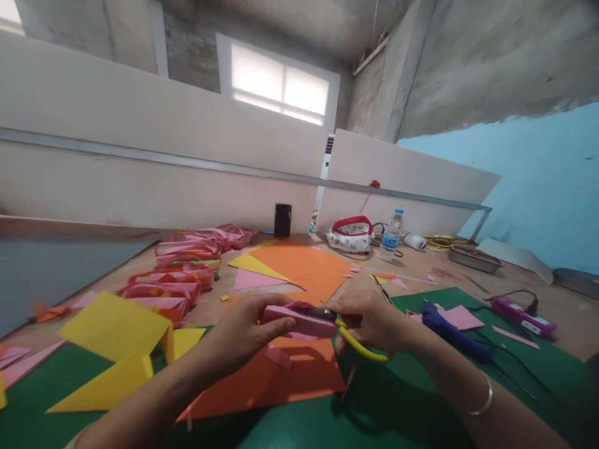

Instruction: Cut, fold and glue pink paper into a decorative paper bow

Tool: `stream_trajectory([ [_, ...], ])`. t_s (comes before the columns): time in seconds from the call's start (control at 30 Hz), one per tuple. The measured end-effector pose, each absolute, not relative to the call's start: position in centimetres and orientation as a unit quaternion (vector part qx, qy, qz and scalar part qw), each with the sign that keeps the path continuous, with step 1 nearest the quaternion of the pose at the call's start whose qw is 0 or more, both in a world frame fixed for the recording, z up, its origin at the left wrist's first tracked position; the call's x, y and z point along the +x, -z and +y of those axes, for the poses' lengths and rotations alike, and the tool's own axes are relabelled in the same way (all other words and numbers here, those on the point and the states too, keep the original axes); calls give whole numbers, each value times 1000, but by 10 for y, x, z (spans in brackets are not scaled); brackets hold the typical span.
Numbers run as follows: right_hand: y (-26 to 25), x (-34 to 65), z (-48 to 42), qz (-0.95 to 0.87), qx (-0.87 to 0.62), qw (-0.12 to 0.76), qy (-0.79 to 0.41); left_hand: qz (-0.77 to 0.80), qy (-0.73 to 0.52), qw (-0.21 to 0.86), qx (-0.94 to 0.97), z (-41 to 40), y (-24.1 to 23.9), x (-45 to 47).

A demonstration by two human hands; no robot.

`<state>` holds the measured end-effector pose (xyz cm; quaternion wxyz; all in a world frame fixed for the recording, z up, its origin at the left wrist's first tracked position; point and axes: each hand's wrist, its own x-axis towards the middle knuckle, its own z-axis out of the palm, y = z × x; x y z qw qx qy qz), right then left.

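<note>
My left hand is closed on a small pink folded paper piece, box-like in shape, with the thumb along its near side. At its right end, my right hand grips a yellow-handled plier-like tool. The tool's dark head lies against the top edge of the pink piece; its exact kind is unclear. Below both hands lies an orange sheet with a small pink scrap on it. A thin, blurred object shows under the right hand.
Yellow folded sheets lie left on the green mat. Behind them stand several pink paper bags. A blue glue gun and purple power strip lie right. A phone, pouch and water bottle stand at the back.
</note>
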<state>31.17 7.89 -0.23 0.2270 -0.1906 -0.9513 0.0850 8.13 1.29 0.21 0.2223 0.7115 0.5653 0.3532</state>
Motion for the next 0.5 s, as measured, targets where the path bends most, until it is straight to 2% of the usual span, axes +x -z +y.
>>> stream_trajectory([
  [0.17, 4, 313, 83, -950, -176, 245, -83, 570, -347, 222, 711, 11, -7, 82],
  [0.33, 0, 313, 82, -957, -155, 232, -74, 548, -344, 266, 714, 9, -11, 82],
  [0.5, -2, 312, 75, -948, -157, 276, -38, 538, -337, 271, 724, 9, -5, 85],
])
